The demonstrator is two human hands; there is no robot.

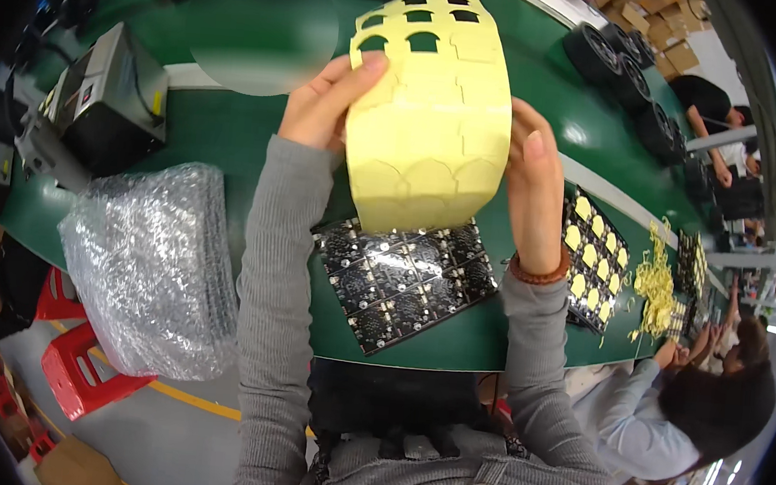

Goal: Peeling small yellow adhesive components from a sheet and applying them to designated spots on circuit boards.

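A yellow die-cut sticker sheet [429,127] hangs bowed in front of me. Some cut-outs along its far end are open holes, while the rest still hold their pieces. My left hand [331,97] pinches its left edge, thumb on the front near a hole. At the right edge is my right hand [535,172], its fingers curled against the sheet and partly hidden behind it. Below the sheet lies a black circuit board panel [403,280] on the green table [292,189], its far edge covered by the sheet.
Bubble-wrapped goods [153,270] stand on the left by a grey machine [108,97]. To the right lie a panel with yellow stickers [594,259] and a heap of yellow scraps [654,282]. Black reels [594,54] line the far right. A co-worker [685,403] sits at right.
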